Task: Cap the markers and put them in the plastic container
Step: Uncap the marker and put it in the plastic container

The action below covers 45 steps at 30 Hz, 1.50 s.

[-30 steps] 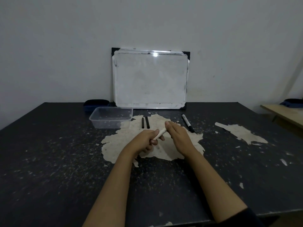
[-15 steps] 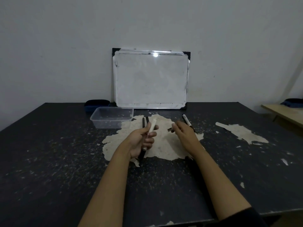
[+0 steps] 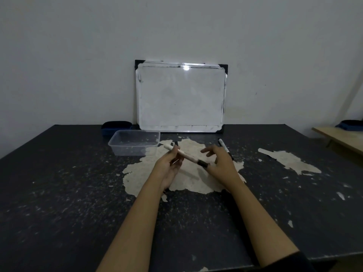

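My left hand [image 3: 169, 165] grips a white marker [image 3: 185, 155] at its middle. The marker slants from upper left to lower right, with a black cap [image 3: 202, 163] on its lower right end. My right hand [image 3: 221, 163] hovers just right of that cap with its fingers spread and the thumb tip beside it. A black marker [image 3: 223, 144] lies on the table behind my right hand, partly hidden. The tip of another dark marker [image 3: 176, 143] shows above my left fingers. The clear plastic container [image 3: 127, 151] stands to the left, with no markers in it.
A whiteboard [image 3: 180, 97] leans on the wall at the back. A dark blue object [image 3: 115, 125] sits behind the container. The black table [image 3: 78, 193] has pale worn patches. At the far right stands a wooden surface [image 3: 341, 138] with a dark blue object [image 3: 351, 124].
My left hand turned the white marker from upright to slanting. The cap that my right hand held now sits on the marker's end, and my right fingers have spread apart.
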Motion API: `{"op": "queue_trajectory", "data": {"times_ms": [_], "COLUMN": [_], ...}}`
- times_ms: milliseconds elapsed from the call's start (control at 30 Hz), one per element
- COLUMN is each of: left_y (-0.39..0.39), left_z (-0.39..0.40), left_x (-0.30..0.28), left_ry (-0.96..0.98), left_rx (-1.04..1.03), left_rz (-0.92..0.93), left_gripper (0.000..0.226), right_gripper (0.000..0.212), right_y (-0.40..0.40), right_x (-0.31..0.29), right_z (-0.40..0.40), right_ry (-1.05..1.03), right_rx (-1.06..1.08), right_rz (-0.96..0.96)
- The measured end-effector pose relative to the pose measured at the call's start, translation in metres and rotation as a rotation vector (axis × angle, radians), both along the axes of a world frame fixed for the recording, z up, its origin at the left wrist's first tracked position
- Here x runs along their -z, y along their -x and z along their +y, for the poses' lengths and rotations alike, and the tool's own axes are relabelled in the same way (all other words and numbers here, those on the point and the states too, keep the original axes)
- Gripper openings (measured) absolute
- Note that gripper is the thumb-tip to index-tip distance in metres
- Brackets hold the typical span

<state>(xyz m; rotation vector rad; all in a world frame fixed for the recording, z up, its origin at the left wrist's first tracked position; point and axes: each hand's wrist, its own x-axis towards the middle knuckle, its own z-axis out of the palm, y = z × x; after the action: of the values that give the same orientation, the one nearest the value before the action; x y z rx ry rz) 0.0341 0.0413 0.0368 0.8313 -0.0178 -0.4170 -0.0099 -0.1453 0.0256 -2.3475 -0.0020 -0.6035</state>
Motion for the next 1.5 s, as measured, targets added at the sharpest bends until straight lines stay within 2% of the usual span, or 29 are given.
{"op": "queue_trajectory", "data": {"times_ms": [133, 200, 267, 367, 433, 533, 633, 833, 1033, 1167, 1233, 1400, 1500], "left_y": [0.000, 0.004, 0.008, 0.012, 0.012, 0.009, 0.007, 0.010, 0.009, 0.011, 0.012, 0.010, 0.007], "left_z": [0.002, 0.002, -0.001, -0.007, -0.009, -0.008, -0.005, -0.004, -0.003, -0.003, -0.001, 0.004, 0.007], "left_x": [-0.004, -0.007, -0.007, -0.005, -0.002, 0.000, 0.002, 0.002, 0.004, 0.000, -0.001, -0.005, -0.004], "left_ry": [0.129, 0.109, 0.030, -0.076, -0.084, -0.038, -0.023, -0.023, 0.005, -0.004, -0.033, -0.036, -0.027], "left_rx": [-0.003, 0.049, 0.129, 0.259, 0.326, 0.374, 0.408, 0.447, 0.418, 0.414, 0.404, 0.275, 0.153], "left_rz": [0.071, 0.108, 0.130, 0.109, 0.112, 0.160, 0.181, 0.198, 0.230, 0.231, 0.206, 0.170, 0.132], "left_gripper": [0.012, 0.012, 0.019, 0.035, 0.037, 0.037, 0.036, 0.041, 0.039, 0.029, 0.032, 0.040, 0.029], "right_gripper": [0.039, 0.028, 0.022, 0.017, 0.017, 0.014, 0.020, 0.023, 0.017, 0.045, 0.051, 0.019, 0.027], "right_y": [0.011, 0.010, 0.008, 0.008, 0.007, 0.006, 0.006, 0.008, 0.007, 0.008, 0.010, 0.007, 0.007], "right_x": [-0.017, -0.020, -0.020, -0.019, -0.020, -0.021, -0.020, -0.020, -0.016, -0.015, -0.016, -0.011, -0.008], "right_z": [0.019, 0.022, 0.021, 0.018, 0.017, 0.018, 0.018, 0.019, 0.021, 0.020, 0.019, 0.013, 0.009], "right_ry": [-0.485, -0.703, -0.805, -0.804, -0.836, -0.846, -0.843, -0.742, -0.694, -0.759, -0.768, -0.626, -0.549], "right_rx": [-0.285, -0.263, -0.187, -0.078, -0.049, -0.056, -0.061, -0.120, -0.103, -0.082, -0.065, 0.009, -0.050], "right_rz": [0.057, 0.023, -0.065, -0.205, -0.252, -0.271, -0.285, -0.352, -0.370, -0.378, -0.424, -0.386, -0.273]}}
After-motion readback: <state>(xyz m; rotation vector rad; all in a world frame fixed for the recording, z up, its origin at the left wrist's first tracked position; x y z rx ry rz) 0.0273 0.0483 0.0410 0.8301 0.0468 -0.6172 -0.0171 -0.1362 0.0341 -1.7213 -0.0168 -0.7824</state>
